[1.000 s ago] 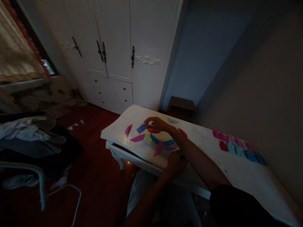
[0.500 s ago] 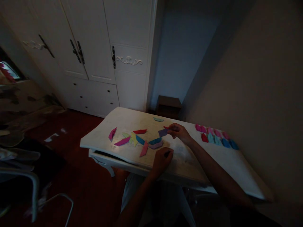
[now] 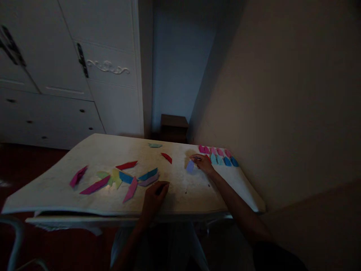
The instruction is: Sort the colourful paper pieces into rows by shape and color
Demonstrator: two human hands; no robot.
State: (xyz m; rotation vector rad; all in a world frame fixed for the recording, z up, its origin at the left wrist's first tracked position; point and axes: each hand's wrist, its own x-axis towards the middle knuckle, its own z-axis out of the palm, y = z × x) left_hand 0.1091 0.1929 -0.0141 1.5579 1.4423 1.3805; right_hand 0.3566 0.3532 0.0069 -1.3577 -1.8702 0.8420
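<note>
I have the right hand point(image 3: 200, 161) extended well out over the desk point(image 3: 180, 203), its forearm slanting up and to the left from the dark sleeve point(image 3: 276, 256) at lower right. The back of the hand faces up and the fingers point left, thumb and fingertips pinched on a purple paper piece point(image 3: 190, 167). That piece hangs from the fingertips on the left side of the hand; whether its lower edge touches the desk, I can't tell. Just beyond the knuckles sit two rows of folded papers, the back one running magenta to pink; in the front row, a red folded piece point(image 3: 208, 158) is partly covered by the hand, next to a light blue one point(image 3: 213, 159).

My left hand point(image 3: 156, 194) is lower and nearer, at the front of the desk, forearm rising from the bottom edge and leaning right. Its fingers are curled towards the thumb; I can't tell whether they grip anything. The two hands are well apart. Just beyond the left one lies a lilac strip point(image 3: 149, 180) alongside a blue strip point(image 3: 148, 174), with a pink strip point(image 3: 130, 189) to the left and a red strip point(image 3: 166, 157) farther back, between the hands.
</note>
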